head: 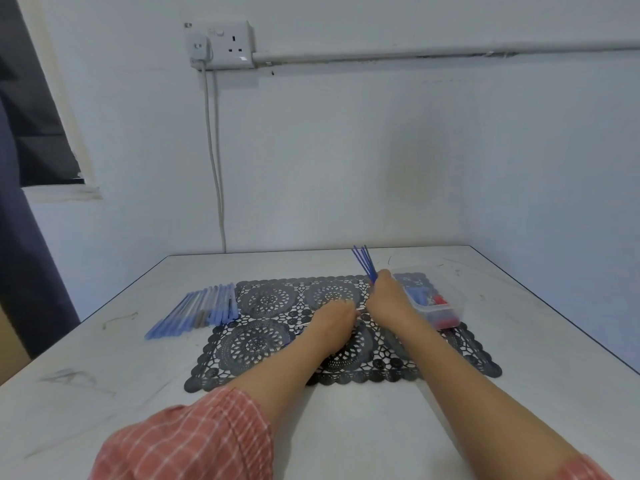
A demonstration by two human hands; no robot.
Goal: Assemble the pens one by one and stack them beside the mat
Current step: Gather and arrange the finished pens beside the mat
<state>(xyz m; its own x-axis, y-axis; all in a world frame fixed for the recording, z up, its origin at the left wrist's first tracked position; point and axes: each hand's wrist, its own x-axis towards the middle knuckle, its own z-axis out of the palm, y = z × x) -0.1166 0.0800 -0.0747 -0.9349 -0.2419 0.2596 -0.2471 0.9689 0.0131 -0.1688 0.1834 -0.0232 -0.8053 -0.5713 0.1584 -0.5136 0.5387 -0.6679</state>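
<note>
1. Mat (263,341) on worktop (346,427); finished pens (204,308) stacked just left of the mat, likely kept clear of loose parts.
2. Right hand (388,297), fingers closed round a refill bundle (365,263), held upright as ready stock.
3. Left hand (334,317) over mat centre, fingers curled on a thin barrel (362,308) poking from the fingertips toward the right hand.
4. Tub (429,299) of small parts at the mat's right edge, within reach.

Left of the left hand's fingers (341,311), open mat (263,337) runs to the pen stack (204,308). Right of the right hand's fingers (384,282), a plastic box (446,306) blocks passage.
</note>
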